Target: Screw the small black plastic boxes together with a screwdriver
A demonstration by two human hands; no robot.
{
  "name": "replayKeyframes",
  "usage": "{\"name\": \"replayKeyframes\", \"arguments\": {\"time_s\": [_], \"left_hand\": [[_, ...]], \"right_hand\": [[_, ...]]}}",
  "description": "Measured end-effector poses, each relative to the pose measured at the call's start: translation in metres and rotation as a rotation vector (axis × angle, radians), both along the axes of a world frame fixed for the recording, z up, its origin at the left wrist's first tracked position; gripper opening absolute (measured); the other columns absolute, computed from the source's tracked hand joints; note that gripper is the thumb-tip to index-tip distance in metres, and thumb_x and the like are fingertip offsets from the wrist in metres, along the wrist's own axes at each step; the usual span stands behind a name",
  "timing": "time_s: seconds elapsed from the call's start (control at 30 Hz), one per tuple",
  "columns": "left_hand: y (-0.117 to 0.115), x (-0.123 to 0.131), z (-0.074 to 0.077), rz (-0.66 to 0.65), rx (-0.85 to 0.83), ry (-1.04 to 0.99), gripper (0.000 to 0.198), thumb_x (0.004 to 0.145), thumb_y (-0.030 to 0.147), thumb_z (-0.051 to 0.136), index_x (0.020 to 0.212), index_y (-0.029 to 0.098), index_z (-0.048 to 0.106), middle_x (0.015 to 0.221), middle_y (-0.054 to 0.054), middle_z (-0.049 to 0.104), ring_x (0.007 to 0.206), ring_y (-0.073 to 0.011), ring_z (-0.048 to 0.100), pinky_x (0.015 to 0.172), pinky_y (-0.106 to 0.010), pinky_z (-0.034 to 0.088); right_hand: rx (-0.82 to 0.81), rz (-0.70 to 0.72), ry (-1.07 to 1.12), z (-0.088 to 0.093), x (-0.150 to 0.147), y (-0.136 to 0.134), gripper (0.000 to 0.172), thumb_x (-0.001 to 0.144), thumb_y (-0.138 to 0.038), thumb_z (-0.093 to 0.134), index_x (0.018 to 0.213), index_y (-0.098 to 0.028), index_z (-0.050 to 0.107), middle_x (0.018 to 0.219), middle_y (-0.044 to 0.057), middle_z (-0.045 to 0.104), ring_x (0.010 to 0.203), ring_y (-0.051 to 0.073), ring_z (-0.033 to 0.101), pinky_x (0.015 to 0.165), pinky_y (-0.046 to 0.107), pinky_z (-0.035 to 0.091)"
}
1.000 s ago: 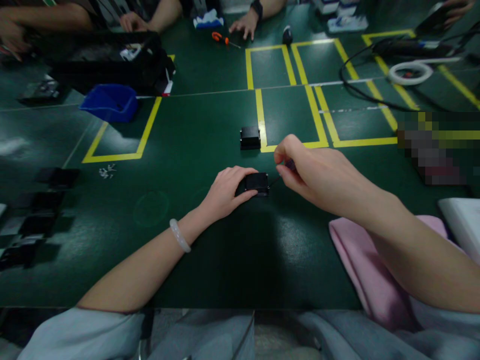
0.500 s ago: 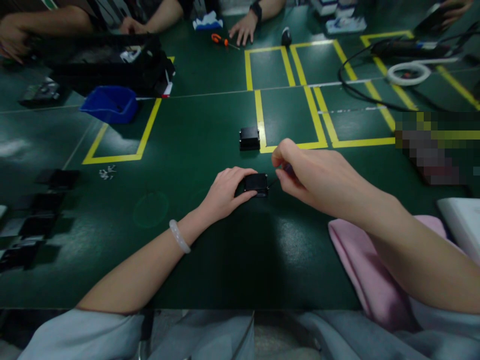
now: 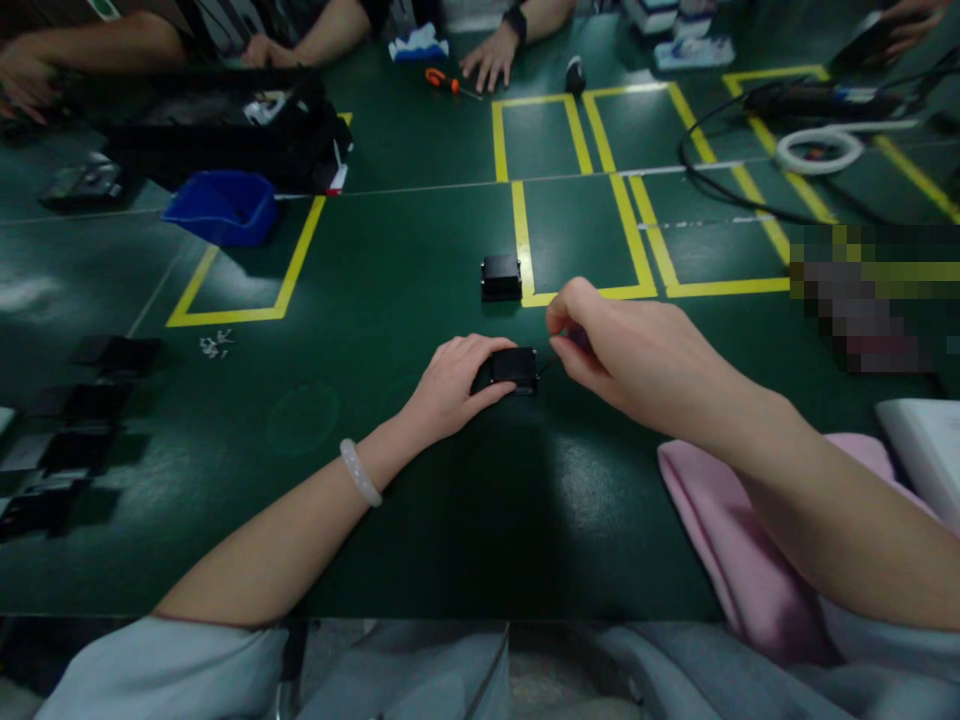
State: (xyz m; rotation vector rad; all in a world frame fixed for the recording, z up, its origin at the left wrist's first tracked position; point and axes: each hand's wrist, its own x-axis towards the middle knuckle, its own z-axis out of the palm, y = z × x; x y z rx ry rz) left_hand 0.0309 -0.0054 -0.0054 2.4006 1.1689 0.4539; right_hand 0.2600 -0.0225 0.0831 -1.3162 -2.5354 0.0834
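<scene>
My left hand (image 3: 457, 385) grips a small black box (image 3: 514, 368) from its left side, thumb along the near edge and fingers along the far edge. Small shiny screws show at the box's right end. Closed in a pinch, my right hand (image 3: 600, 335) holds a thin dark tool (image 3: 545, 366) whose shaft points at that end. Its handle is hidden by my fingers, and I cannot tell whether the tip touches a screw. A second black box (image 3: 501, 277) of the same sort stands just beyond, beside a yellow tape line.
Loose screws (image 3: 216, 345) and several black parts (image 3: 86, 405) lie at left. Behind them are a blue bin (image 3: 225, 207) and a large black housing (image 3: 202, 125). A co-worker's hand (image 3: 489, 62) rests near an orange screwdriver (image 3: 442, 80). Pink cloth (image 3: 697, 500) lies under my right forearm.
Both hands, the box and the tool hold nearly the same pose. The whole view has shifted very slightly.
</scene>
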Motion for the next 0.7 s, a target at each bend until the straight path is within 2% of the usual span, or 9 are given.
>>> {"name": "replayKeyframes", "arguments": {"time_s": [0.17,0.37,0.7], "left_hand": [[0.0,0.0,0.0,0.003,-0.001,0.002,0.036,0.098,0.039,0.057,0.128,0.02,0.052,0.123,-0.008,0.062,0.11,-0.026,0.055,0.094,-0.039,0.041],[-0.0001,0.0001,0.0005,-0.004,0.007,-0.01,0.036,0.098,0.041,0.056,0.128,0.02,0.052,0.122,-0.007,0.063,0.11,-0.0253,0.056,0.094,-0.039,0.041],[-0.0001,-0.0007,0.0001,0.004,0.004,-0.004,0.037,0.098,0.04,0.057,0.128,0.02,0.052,0.123,-0.008,0.063,0.11,-0.0259,0.056,0.093,-0.04,0.042]], "right_hand": [[-0.007,0.015,0.017,-0.0001,0.0015,-0.0004,0.014,0.093,-0.02,0.048,0.106,-0.018,0.051,0.079,-0.001,0.064,0.061,0.013,0.057,0.052,0.025,0.03],[-0.018,-0.008,0.01,0.0024,-0.0015,-0.0009,0.016,0.098,-0.033,0.047,0.099,-0.018,0.054,0.074,-0.001,0.063,0.061,0.014,0.056,0.053,0.025,0.028],[0.009,0.02,0.019,-0.0013,0.0028,0.0,0.013,0.092,-0.021,0.049,0.105,-0.018,0.051,0.078,-0.001,0.064,0.062,0.014,0.057,0.052,0.024,0.029]]}}
